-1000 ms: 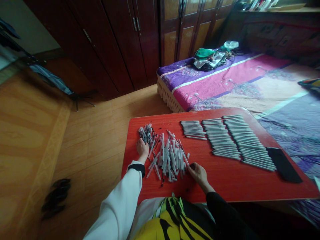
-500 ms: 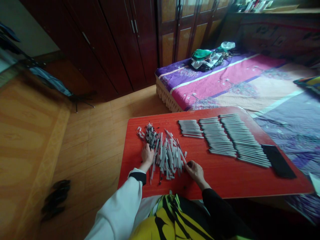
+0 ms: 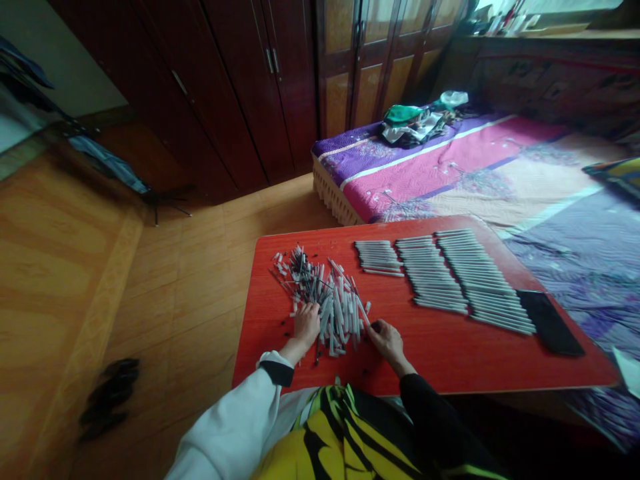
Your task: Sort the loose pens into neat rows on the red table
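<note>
On red table (image 3: 435, 360): pale slim tubes (image 3: 340, 310) jumbled; right hand (image 3: 389, 341) pinching one; left hand (image 3: 306, 325), grip unclear.

two hands in all: one left hand (image 3: 306, 323) and one right hand (image 3: 387, 342), with one white tube (image 3: 361, 303) at the right hand's fingers. one desk (image 3: 390, 297). on it, three rows of pens: one short row (image 3: 379, 258), one middle row (image 3: 434, 275), one long row (image 3: 483, 280). the short row looks like about ten pens, though they lie too close to count surely. one loose pile (image 3: 340, 310) of pen parts. one phone (image 3: 550, 322). one bed (image 3: 430, 177), carrying one heap of clothes (image 3: 415, 125). three silver handles (image 3: 179, 81).
</note>
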Motion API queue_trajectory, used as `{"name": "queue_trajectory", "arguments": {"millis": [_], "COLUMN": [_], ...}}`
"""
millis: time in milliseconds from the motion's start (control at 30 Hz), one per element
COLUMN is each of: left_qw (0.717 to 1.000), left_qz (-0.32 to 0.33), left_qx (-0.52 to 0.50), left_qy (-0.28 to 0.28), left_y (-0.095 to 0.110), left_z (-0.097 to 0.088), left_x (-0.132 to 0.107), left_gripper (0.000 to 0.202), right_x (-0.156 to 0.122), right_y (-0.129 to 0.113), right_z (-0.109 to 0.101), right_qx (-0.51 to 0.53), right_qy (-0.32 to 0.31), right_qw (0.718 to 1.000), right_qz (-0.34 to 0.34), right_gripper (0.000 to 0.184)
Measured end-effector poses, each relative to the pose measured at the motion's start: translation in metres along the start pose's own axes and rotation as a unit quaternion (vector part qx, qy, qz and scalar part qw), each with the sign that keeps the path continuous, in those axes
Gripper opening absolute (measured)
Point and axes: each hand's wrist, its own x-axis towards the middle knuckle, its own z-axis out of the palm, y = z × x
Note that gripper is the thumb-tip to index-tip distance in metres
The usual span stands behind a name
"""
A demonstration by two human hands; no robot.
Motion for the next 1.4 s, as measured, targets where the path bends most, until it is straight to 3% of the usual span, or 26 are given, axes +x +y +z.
{"name": "queue_trajectory", "arguments": {"millis": [400,500,567,700,800,867,933,1067,1167,1233,1400], "left_qw": [0.987,0.979,0.981,0.981,0.967,0.961,0.965,0.983,0.989,0.990,0.996], "left_qz": [0.122,0.140,0.105,-0.090,-0.176,-0.212,-0.209,-0.124,-0.070,-0.049,-0.021], "left_qx": [-0.096,-0.147,-0.163,-0.116,-0.092,-0.081,-0.080,-0.086,-0.091,-0.087,-0.021], "left_qy": [-0.049,-0.033,0.006,0.126,0.158,0.156,0.136,0.102,0.098,0.102,0.089], "left_y": [0.016,0.016,0.008,-0.040,-0.087,-0.105,-0.108,-0.083,-0.072,-0.077,-0.100], "left_z": [0.005,0.003,-0.003,-0.028,-0.042,-0.041,-0.029,0.001,0.005,-0.003,-0.026], "left_x": [-0.022,-0.028,-0.024,0.010,0.047,0.064,0.070,0.055,0.054,0.072,0.147], "left_gripper": [0.017,0.013,0.012,0.020,0.038,0.047,0.050,0.046,0.036,0.035,0.052], "right_x": [-0.005,-0.010,-0.012,-0.013,-0.011,-0.011,-0.011,-0.014,-0.015,-0.014,-0.011], "right_y": [0.009,0.008,0.007,0.006,0.005,0.005,0.003,0.000,-0.002,-0.001,0.000], "right_z": [0.010,0.012,0.011,0.010,0.012,0.013,0.016,0.020,0.022,0.022,0.025], "right_qx": [0.089,0.098,0.104,0.106,0.093,0.082,0.067,0.038,0.039,0.046,0.042], "right_qy": [-0.009,-0.016,-0.019,-0.013,-0.010,-0.005,0.005,0.028,0.027,0.027,0.038], "right_qw": [0.996,0.995,0.994,0.994,0.996,0.997,0.998,0.998,0.997,0.996,0.995], "right_qz": [-0.028,-0.033,-0.036,-0.015,0.002,0.004,0.014,0.048,0.062,0.067,0.085], "right_gripper": [0.035,0.036,0.038,0.037,0.038,0.038,0.038,0.040,0.040,0.040,0.038]}}
